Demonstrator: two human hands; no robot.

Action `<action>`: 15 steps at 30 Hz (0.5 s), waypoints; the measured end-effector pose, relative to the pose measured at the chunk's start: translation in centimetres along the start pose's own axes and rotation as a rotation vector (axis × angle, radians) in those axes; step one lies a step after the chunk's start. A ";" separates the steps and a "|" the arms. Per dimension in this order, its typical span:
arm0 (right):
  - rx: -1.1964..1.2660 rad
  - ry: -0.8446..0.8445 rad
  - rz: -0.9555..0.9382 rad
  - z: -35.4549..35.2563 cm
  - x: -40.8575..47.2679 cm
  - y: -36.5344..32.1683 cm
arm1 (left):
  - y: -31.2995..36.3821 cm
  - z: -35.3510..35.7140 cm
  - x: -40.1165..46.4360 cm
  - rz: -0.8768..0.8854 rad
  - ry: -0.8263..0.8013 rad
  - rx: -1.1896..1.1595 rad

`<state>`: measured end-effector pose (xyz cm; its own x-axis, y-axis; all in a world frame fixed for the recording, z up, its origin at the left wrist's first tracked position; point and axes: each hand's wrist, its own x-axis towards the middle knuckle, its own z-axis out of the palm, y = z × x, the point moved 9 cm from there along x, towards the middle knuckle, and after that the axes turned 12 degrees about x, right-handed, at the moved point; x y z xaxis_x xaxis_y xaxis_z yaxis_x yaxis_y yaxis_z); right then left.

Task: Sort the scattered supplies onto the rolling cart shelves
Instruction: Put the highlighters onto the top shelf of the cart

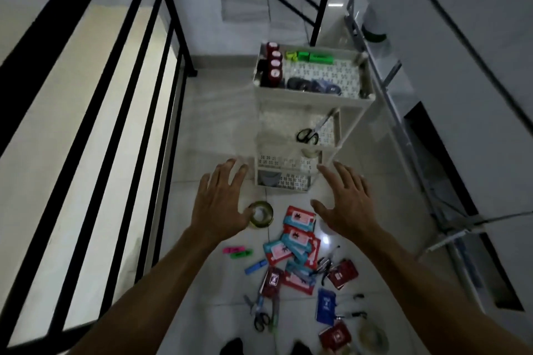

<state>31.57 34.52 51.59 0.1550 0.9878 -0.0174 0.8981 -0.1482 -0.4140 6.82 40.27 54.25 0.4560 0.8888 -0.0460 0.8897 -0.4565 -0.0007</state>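
- Head view: the white rolling cart (313, 96) is seen from above on the tiled floor (213, 112), with a black railing (161, 72) to the left and a metal ladder (403, 112) lying to the right.
- On the top shelf, four dark red rolls (273, 65) are lined up along the left edge, green highlighters (313, 57) are laid with their long axis along the far edge, and dark items that cannot be made out are set at the near edge.
- On the second shelf, black-handled scissors (313, 131) are laid diagonally, handles toward the near edge, blades pointing to the far right corner.
- The left hand (220, 204) is held with fingers spread, gripping nothing; a roll of clear tape (261, 215) is seen flat on the floor just beside its thumb, hole upward.
- The right hand (347, 202) is likewise held with fingers spread and nothing in it, in front of the cart's lowest shelf.
- Scattered on the floor nearer the person are red and teal packets (294, 248) in an overlapping pile, pink and green highlighters (238, 251) with long axes running left to right, a blue highlighter (255, 266) lying slantwise, a second pair of scissors (259, 314) with handles toward the person, a blue card (326, 305) and another tape roll (373, 336).
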 end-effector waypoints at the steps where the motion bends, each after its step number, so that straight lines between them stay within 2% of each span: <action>1: 0.012 -0.035 0.017 1.8 -1.3 0.3 | -0.1 1.3 -1.3 -0.005 -0.011 -0.009; 6: 0.009 -0.178 -0.004 11.2 -7.3 2.7 | 0.6 9.7 -5.7 0.003 -0.106 -0.017; 15: 0.058 -0.312 0.014 27.2 -14.9 10.2 | 3.0 28.4 -10.0 -0.010 -0.247 0.040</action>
<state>27.19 19.63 22.89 0.0255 0.9542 -0.2981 0.8703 -0.1679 -0.4630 4.29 28.88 26.30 0.4238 0.8585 -0.2887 0.8903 -0.4534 -0.0414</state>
